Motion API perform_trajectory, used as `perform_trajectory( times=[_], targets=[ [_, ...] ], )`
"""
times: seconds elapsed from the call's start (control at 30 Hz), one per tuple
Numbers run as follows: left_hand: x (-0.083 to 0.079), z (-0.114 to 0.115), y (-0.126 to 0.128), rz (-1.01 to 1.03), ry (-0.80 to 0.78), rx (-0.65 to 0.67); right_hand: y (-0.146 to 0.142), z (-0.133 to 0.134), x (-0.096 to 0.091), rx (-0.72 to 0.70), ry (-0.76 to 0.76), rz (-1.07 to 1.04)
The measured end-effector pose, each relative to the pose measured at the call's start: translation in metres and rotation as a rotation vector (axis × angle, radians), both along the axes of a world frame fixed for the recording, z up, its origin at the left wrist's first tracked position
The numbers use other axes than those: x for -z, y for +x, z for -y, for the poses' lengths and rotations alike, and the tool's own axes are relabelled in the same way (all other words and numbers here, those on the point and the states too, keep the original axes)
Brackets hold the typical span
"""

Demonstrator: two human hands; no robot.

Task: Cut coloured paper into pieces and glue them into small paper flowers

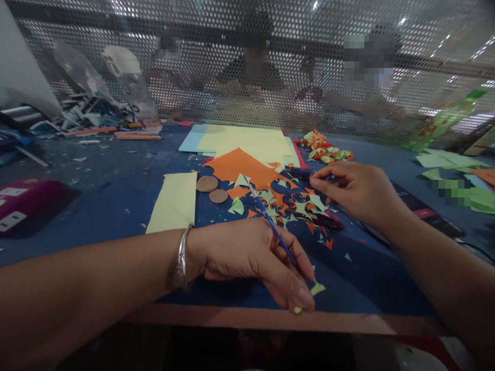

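Note:
My left hand (259, 257) is closed above the table's front edge, wearing a silver bangle. A thin blue paintbrush (275, 230) is lodged between its fingers, with the bristle end pointing away from me. A small yellow paper scrap (297, 310) shows at the fingertips. On the right, my right hand (353, 190) is pinched; what lies between its fingers, if anything, is unclear. Beside those fingertips is a dark, slim object (297, 173). Green and orange paper scraps (276, 201) are scattered between the hands, around an orange paper sheet (237, 164).
A yellow paper piece (176, 198) lies left of two round brown discs (207, 183). Paper sheets (247, 136) are stacked behind, near a cut-paper pile (323, 147). A black phone-like slab (425, 211) is at right; a purple power strip (29, 203) at left. People sit beyond the perforated screen.

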State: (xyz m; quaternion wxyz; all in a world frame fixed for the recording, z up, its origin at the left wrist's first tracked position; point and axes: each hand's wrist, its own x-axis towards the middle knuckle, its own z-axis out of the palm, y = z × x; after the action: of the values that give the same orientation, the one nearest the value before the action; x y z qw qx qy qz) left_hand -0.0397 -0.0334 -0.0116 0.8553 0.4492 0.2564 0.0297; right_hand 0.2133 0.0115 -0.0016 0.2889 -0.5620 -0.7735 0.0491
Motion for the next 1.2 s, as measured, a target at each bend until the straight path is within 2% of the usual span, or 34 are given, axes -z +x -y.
perform_trajectory(
  times=[0.17,0.27,0.43,0.57,0.87,1.07,1.2],
  targets=[
    [-0.005,-0.002,0.002,-0.007,0.114,-0.162,-0.007,0.007,-0.006,-0.006,0.096,-0.113],
    [-0.007,-0.004,0.003,-0.035,0.14,-0.208,-0.02,0.02,-0.013,-0.123,-0.072,-0.273],
    [0.0,-0.002,0.004,-0.067,0.065,-0.033,-0.043,0.04,-0.015,-0.391,-0.469,-0.387],
    [0.002,0.0,0.005,-0.113,0.068,0.097,-0.053,0.048,-0.01,-0.507,-0.606,-0.422],
    [-0.005,0.006,0.003,-0.185,0.343,0.179,-0.061,0.061,-0.014,-0.536,-0.614,-0.539],
    [-0.009,0.009,0.004,-0.235,0.382,0.167,-0.063,0.062,-0.015,-0.545,-0.616,-0.598],
    [-0.004,0.011,0.003,-0.204,0.402,0.208,-0.066,0.063,-0.013,-0.566,-0.585,-0.573]
  ],
)
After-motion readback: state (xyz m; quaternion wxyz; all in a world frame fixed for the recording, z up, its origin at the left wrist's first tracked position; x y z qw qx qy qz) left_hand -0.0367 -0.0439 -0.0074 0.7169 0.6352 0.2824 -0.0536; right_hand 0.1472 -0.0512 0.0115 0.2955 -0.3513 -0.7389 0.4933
